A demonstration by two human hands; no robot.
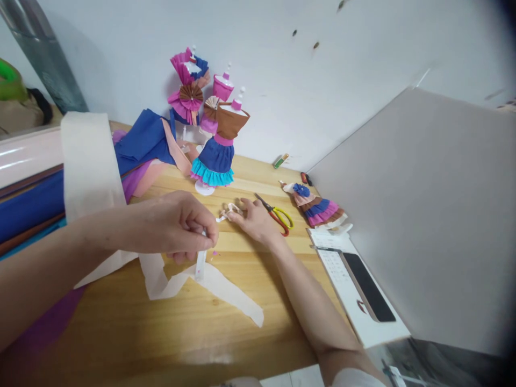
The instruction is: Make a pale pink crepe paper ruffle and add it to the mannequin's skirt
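Note:
My left hand [191, 226] is closed in a pinch on a narrow white strip [200, 264], which hangs down over a long cream crepe paper strip [229, 293] on the table. My right hand [258, 219] rests on the wood with fingers spread, touching or just beside some crumpled white scraps [231, 210]. Just beyond it lie scissors [278, 214] with one yellow and one red handle. Several small dress-form figures stand at the back; the nearest figure [220, 145] wears a brown top and a blue, ruffled skirt.
Rolled coloured papers [32, 201] and folded blue paper [147, 140] lie on the left. A tall bottle [44, 54] stands behind. On the right are another dressed figure [318, 207], a phone-like dark slab [368, 287] on a white board, and a grey partition [423, 215].

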